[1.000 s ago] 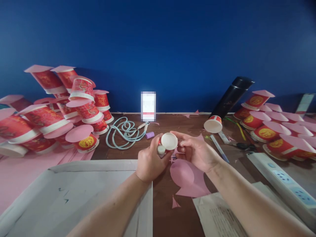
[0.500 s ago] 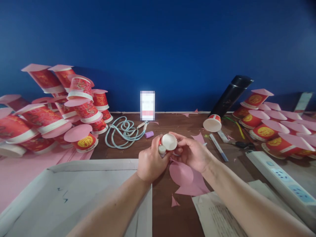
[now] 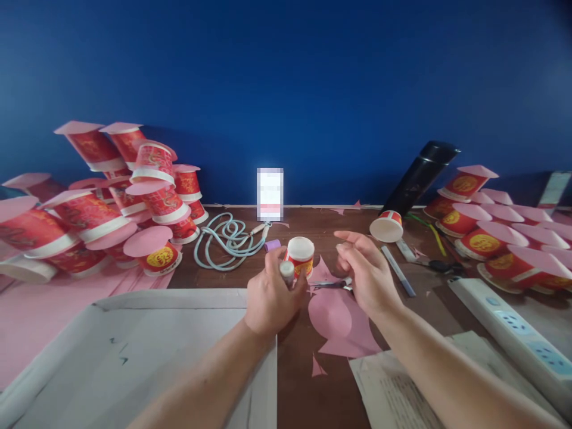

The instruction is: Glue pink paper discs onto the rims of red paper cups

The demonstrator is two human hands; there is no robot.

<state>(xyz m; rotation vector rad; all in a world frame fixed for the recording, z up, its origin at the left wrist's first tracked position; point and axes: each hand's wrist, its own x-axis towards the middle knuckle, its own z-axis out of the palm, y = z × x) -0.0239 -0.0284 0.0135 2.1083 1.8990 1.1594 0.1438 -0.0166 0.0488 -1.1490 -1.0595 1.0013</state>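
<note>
My left hand [image 3: 274, 292] is closed around a white glue stick [image 3: 286, 271], its pale round end pointing up. Its fingertips reach the side of a small red paper cup [image 3: 301, 262] that stands on the table with a white end upward. Off to the right, my right hand [image 3: 369, 271] is raised with loosely bent fingers and nothing visible in them. Between the hands lie dark-bladed scissors [image 3: 328, 284], partly on pink paper [image 3: 357, 333]. A round pink paper disc [image 3: 330, 316] rests there too. The purple cap [image 3: 272, 245] lies behind my left hand.
Stacked red cups with pink paper tops [image 3: 152, 202] crowd the left; more cups [image 3: 485, 241] stand right. Also around are a coiled cable [image 3: 223, 244], a black flask [image 3: 417, 176], a marker [image 3: 397, 271], a power strip [image 3: 509, 322] and a white tray [image 3: 179, 357].
The cup, earlier held up between both hands, now stands on the table. My right hand has drawn away to the right, uncovering the scissors. The glue stick stays in my left hand.
</note>
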